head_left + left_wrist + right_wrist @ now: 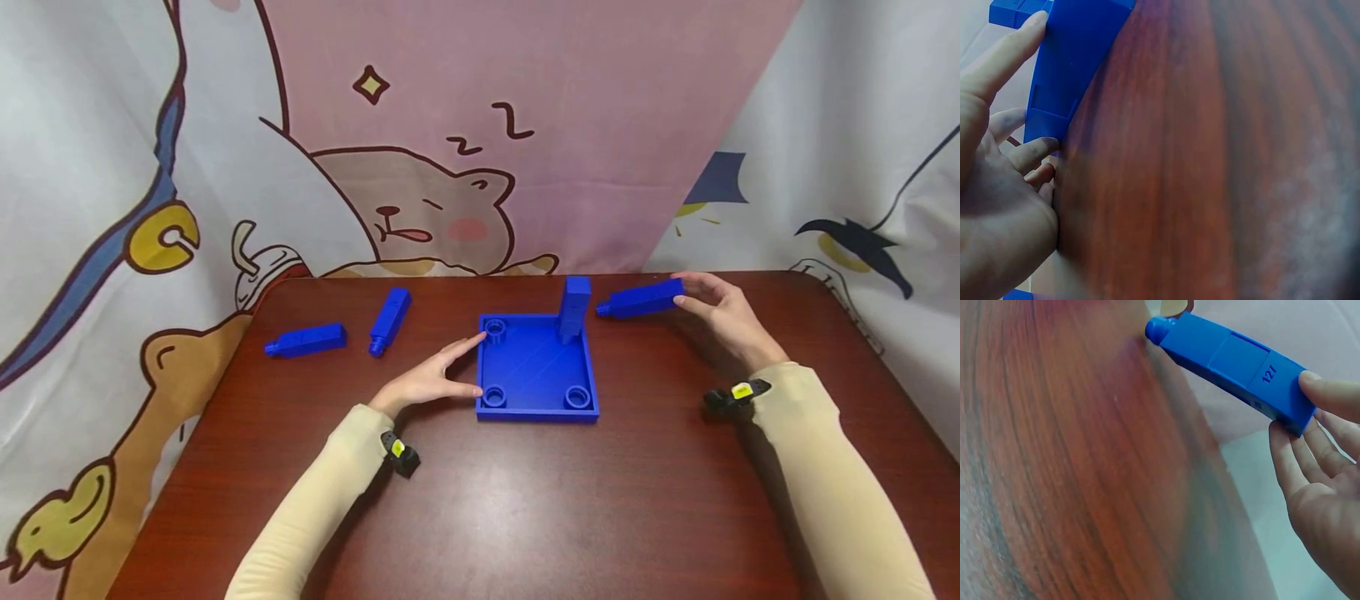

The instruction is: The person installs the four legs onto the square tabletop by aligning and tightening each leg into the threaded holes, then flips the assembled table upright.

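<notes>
On the reddish-brown table (480,508) are four blue posts and one square blue tray. The tray (532,371) sits near the middle, with three round sockets showing, one in each corner but the far right, where one post (574,302) stands upright. To its left lie two more: the leftmost post (311,339) nearly sideways, its narrow end pointing left, and a second post (391,317) slanting, narrow end toward the person. The fourth, the held post (642,298), marked 127, is right of the tray, narrow end pointing left. The right hand (727,321) pinches its wide end between thumb and fingers. The left hand (420,383) is spread wide, thumb and one finger touching the tray's left side, gripping nothing. Two sleeves show, each with one wrist camera.
</notes>
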`<action>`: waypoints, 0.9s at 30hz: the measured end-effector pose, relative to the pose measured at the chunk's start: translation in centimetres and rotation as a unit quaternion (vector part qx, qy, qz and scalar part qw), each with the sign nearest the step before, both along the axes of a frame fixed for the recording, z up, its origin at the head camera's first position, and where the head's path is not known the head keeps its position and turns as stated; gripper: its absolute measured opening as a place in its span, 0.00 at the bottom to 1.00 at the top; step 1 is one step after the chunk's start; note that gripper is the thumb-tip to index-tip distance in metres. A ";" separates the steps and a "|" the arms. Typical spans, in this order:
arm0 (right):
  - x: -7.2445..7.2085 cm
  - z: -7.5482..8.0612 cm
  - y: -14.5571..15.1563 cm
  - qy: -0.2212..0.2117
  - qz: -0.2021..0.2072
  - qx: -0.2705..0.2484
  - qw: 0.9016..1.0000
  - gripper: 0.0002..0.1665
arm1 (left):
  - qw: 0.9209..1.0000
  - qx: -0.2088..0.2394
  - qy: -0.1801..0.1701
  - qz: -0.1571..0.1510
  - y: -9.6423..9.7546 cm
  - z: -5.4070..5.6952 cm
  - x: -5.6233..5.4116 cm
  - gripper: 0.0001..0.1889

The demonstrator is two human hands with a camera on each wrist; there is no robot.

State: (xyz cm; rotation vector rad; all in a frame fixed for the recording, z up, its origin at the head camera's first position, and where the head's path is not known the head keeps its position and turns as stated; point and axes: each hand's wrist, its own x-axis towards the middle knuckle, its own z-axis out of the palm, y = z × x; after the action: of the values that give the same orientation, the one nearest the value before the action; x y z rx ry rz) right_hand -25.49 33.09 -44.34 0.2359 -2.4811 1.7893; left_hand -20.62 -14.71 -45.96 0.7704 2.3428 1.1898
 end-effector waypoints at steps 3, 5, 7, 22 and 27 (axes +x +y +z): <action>0.5 1.0 -0.3 0.007 0.001 0.000 1.000 0.26 | 1.000 -0.001 0.000 0.002 0.0 0.0 0.0 0.48; 0.8 1.6 -0.4 0.009 0.003 -0.004 1.000 0.26 | 1.000 -0.001 -0.001 0.003 0.0 0.0 -0.1 0.48; 1.1 2.3 -0.7 0.010 0.004 -0.007 1.000 0.26 | 1.000 -0.002 0.002 0.002 0.0 0.0 -0.1 0.48; 3.4 5.3 -1.2 0.039 0.050 0.056 0.996 0.24 | 1.000 0.001 0.000 0.003 0.1 0.0 0.0 0.48; 4.2 6.1 -1.5 0.041 0.069 0.071 0.994 0.24 | 1.000 0.001 0.002 0.000 0.1 0.0 0.0 0.48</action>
State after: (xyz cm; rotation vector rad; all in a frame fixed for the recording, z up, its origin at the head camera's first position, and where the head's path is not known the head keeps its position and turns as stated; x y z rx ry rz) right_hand -21.30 31.57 -38.26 0.4916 -2.5940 1.6134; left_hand -20.65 -14.65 -46.00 0.7741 2.3450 1.1918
